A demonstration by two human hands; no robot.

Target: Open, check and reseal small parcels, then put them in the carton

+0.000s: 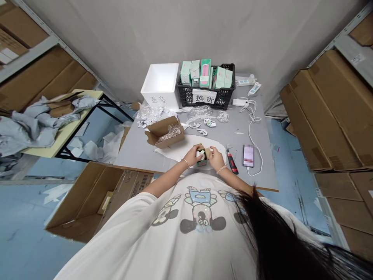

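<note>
A small green box (201, 163) with its top flaps open stands at the table's near edge, in front of my body. My left hand (192, 156) is closed at the box's left side, with its fingertips over the opening beside something whitish inside. What that item is cannot be made out. Pinched in my right hand (216, 159) is the brown inner side of a raised flap at the box's right. A red-and-black hand tool (232, 161) lies right of that hand. Left of both hands, an open cardboard box (167, 140) holds clear bubble wrap (170, 133).
At the back stand a white foam box (160, 93) and a black crate (183, 96) of green-and-white boxes. Crumpled plastic (201, 112) lies before them. A phone (248, 156) on a white cable is at right. A large open carton (84, 194) stands on the floor at left.
</note>
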